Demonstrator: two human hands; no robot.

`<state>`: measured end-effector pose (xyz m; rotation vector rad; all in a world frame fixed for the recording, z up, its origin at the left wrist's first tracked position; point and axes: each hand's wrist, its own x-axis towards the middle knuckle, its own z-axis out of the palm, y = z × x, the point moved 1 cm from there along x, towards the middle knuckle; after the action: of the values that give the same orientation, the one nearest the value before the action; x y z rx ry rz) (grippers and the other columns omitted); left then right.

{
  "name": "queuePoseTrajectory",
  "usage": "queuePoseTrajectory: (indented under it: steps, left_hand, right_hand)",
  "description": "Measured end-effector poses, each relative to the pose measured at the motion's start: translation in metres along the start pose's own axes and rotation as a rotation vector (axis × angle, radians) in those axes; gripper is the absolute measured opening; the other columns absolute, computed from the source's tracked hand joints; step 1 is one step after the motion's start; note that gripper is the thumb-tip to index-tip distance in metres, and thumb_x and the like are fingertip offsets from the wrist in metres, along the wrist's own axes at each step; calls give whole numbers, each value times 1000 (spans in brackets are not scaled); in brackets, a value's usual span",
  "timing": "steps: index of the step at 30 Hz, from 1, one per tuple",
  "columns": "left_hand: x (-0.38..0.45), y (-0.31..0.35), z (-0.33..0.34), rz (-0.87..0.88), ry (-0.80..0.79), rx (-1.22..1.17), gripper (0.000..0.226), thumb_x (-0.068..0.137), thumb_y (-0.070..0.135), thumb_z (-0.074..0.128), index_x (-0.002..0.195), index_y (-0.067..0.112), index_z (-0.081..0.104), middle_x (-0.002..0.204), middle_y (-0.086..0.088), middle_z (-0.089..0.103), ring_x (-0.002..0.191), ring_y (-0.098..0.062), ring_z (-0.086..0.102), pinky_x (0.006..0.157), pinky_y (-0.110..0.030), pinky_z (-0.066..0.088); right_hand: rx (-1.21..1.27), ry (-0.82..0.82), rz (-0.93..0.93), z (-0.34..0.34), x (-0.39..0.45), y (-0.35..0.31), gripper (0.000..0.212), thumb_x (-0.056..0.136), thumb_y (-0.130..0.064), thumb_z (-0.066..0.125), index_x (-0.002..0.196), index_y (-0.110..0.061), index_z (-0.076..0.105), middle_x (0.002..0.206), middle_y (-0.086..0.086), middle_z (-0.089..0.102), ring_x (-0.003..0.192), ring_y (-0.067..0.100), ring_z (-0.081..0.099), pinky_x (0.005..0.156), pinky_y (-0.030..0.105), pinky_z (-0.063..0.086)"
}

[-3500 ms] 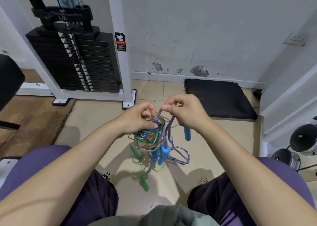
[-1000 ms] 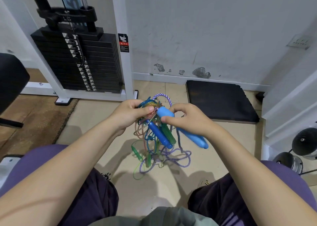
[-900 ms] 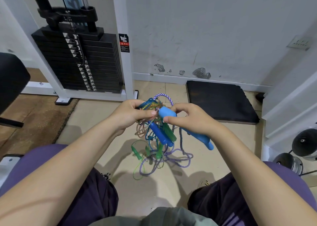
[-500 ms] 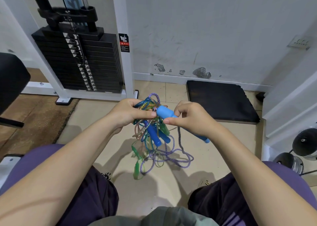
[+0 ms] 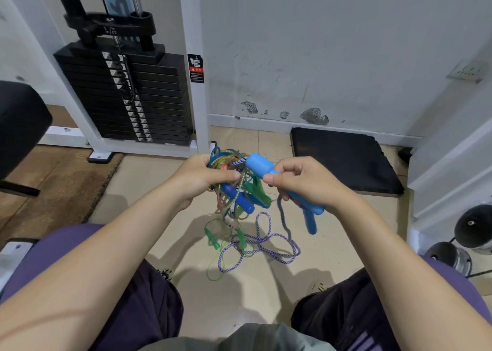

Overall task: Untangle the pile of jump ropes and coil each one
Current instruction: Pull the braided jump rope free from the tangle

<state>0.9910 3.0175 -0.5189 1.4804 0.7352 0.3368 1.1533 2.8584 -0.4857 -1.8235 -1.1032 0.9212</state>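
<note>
Head view: person seated, both hands up over the floor betw. the knees. Left hand (image 5: 198,179) clamps the tangle of jump ropes (image 5: 231,180) in a curled fist, thumb across the top. Right hand (image 5: 303,181) grips a light-blue handle (image 5: 259,165), fingers wrapped round it, w/ a second blue handle (image 5: 310,221) dangling just below that fist. The purple-white braided rope (image 5: 262,242) hangs down from the bundle and loops onto the tile floor (image 5: 149,190); green handles (image 5: 211,240) hang low near it.

Handling, as I judge it: the lot looks light and floppy. Thin plastic cords prob. springy and slick, will snag and re-knot if yanked. Braided one softer, grippier. Best hold is the rigid handles, feeding one back thru the loops, while the other hand keeps the knot bunched. Nothing coiled yet, so early going.

Weight stack (image 5: 127,95) and black mat (image 5: 343,159) sit by the wall.
</note>
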Motion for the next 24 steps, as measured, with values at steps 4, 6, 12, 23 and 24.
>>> queuePoseTrajectory:
  steps: [4,6,12,23,24]
  left_hand:
    - [-2,-4,7,40,-16,145,21,74,-1,82,83,12,69,66,8,66,62,-7,58,63,-18,48]
    - [-2,-4,7,45,-57,156,19,74,0,82,82,13,70,68,7,66,62,-6,59,63,-17,48]
    - [0,3,0,67,-73,-10,9,91,4,64,92,12,69,83,-1,69,76,-11,62,72,-23,46]
    - [-2,0,-1,122,-166,-15,29,89,-5,63,109,15,66,97,-4,69,86,-12,65,77,-21,55]
    - [-2,-1,-2,128,-167,-10,30,86,-4,67,110,14,67,98,-5,70,87,-13,66,79,-23,55]
  right_hand:
    - [85,-106,-15,12,-1,0,36,93,-35,63,86,0,65,53,3,53,42,15,44,44,22,39]
    - [109,-133,-9,13,-1,0,37,97,-36,57,88,-1,67,54,3,52,43,13,46,45,21,40]
    - [-41,-105,51,6,0,3,30,92,-42,63,83,-15,73,53,2,51,46,16,43,46,20,38]
    - [-60,-34,20,13,1,1,25,90,-37,68,71,-22,70,48,-9,48,42,7,39,42,15,34]
    - [-72,-30,25,13,1,1,24,90,-38,68,72,-24,70,47,-10,47,42,6,39,42,15,33]
